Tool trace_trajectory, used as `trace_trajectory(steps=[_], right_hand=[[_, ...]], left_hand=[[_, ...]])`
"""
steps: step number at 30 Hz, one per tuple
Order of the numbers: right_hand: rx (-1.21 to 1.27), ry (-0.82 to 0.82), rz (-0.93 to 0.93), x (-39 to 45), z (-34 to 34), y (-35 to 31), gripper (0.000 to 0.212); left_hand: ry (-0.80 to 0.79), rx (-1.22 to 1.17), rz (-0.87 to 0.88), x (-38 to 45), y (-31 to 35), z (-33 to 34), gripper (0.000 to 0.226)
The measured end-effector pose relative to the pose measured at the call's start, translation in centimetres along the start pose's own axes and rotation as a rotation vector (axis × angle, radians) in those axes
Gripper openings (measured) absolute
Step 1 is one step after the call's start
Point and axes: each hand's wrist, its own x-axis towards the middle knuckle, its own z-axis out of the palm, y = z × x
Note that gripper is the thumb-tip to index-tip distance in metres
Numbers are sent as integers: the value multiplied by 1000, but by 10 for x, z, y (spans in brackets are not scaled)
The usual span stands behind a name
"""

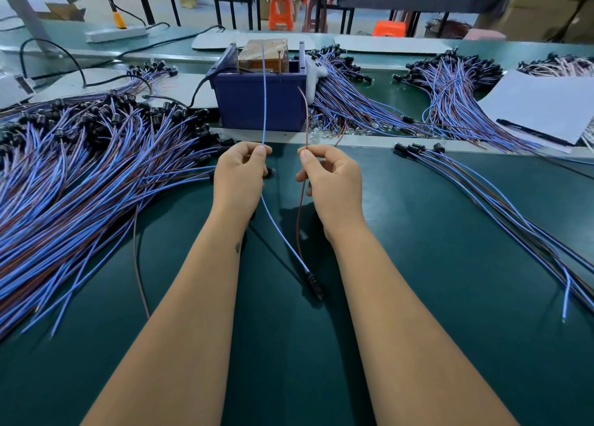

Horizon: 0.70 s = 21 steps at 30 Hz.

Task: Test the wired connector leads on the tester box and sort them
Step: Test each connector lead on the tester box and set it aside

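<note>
Landmark: the blue tester box (260,104) stood on the green table (418,265).
Left hand (239,176): in front of the box — pinched the blue wire (264,97), which rose to the box's top.
Right hand (331,181): beside the left, pinched the brown wire (305,117).
Connector (315,285): black, lay nearer the person than the box, both wires joined to it.
Lead piles: large heap (80,168) left of the box; bundles (369,104) right of it.

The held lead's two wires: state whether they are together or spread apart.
Spread: left hand pinches blue wire, right hand brown wire.
</note>
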Motion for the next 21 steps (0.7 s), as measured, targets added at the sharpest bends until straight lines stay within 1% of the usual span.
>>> trace_trajectory(steps=[4,9,14,21], right_hand=[[-5,16,-22,1,-1,1,9],[17,41,-34,1,1,0,11],[94,58,-31,1,0,-2,11],[98,45,-30,0,1,-3,11]], left_hand=[[0,4,-7,0,0,0,22],[47,13,-6,-1,0,-1,22],[104,-9,-58,3,1,-2,24],[125,-43,-89,4,1,-1,26]])
